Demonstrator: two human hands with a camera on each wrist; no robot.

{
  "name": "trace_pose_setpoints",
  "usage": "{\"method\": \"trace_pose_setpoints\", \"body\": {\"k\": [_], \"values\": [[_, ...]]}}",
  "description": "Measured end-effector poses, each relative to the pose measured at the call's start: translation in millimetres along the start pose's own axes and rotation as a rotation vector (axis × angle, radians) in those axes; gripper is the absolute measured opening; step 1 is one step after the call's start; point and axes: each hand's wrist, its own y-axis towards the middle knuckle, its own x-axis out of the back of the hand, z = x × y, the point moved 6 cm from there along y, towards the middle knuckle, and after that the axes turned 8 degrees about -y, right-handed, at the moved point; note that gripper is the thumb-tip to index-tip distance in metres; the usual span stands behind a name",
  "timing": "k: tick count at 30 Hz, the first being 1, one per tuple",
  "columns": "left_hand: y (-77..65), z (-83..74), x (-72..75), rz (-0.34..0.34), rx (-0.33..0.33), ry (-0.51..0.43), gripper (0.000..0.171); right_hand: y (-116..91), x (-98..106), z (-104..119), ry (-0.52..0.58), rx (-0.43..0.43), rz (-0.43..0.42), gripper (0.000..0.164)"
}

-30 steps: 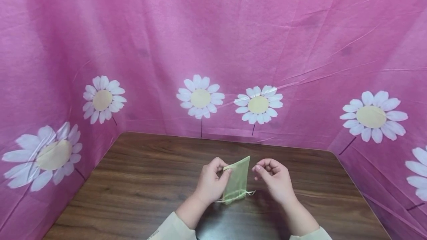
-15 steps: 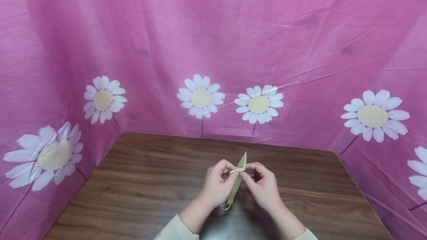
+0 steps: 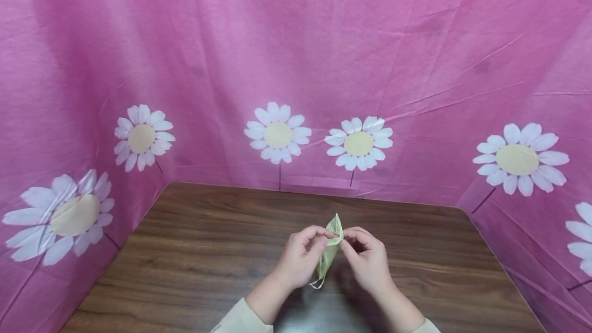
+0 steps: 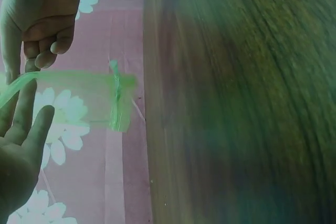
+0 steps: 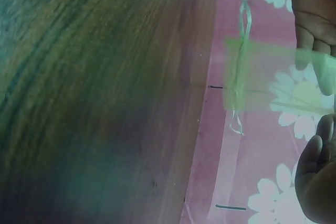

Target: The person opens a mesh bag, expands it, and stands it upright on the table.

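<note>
A sheer yellow-green drawstring pouch point(image 3: 329, 258) hangs between the two hands above the table, its corded end downward. My left hand point(image 3: 298, 256) pinches the folded upper edge between thumb and fingers. On the other side, the right hand point(image 3: 367, 261) has its thumb and forefinger at the same edge. A pale drawstring point(image 3: 317, 285) loops out below. In the left wrist view the pouch point(image 4: 79, 95) stretches sideways, some fingers showing through the mesh. Loose cord ends point(image 5: 245, 17) stick out on both sides of it in the right wrist view.
A dark wood-grain table point(image 3: 208, 235) lies under the hands. Pink cloth point(image 3: 296, 40) printed with white daisies rises behind its far edge and along both sides.
The right hand, apart from the pouch a second ago, has come in to its upper edge. The pouch has turned from broadside to narrow, and its top fold now spreads wider.
</note>
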Motion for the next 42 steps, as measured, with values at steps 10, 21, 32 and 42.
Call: {"method": "trace_pose_setpoints", "body": {"k": [10,21,32,42], "values": [[6.5,14.1,4.5,-0.134,0.153,-0.085,0.007,2,0,4,0.124,0.026,0.053,0.015],[3.3,4.9,-4.3,-0.196,0.032,0.043,0.004,-2,-7,7,0.134,-0.022,0.081,0.013],[-2.4,7.3,-7.0,-0.172,0.032,0.035,0.011,-4,-8,3,0.107,-0.143,0.080,0.012],[-2.5,7.7,-3.8,-0.203,0.041,0.009,0.009,-6,-10,6,0.101,-0.087,0.095,0.014]]}}
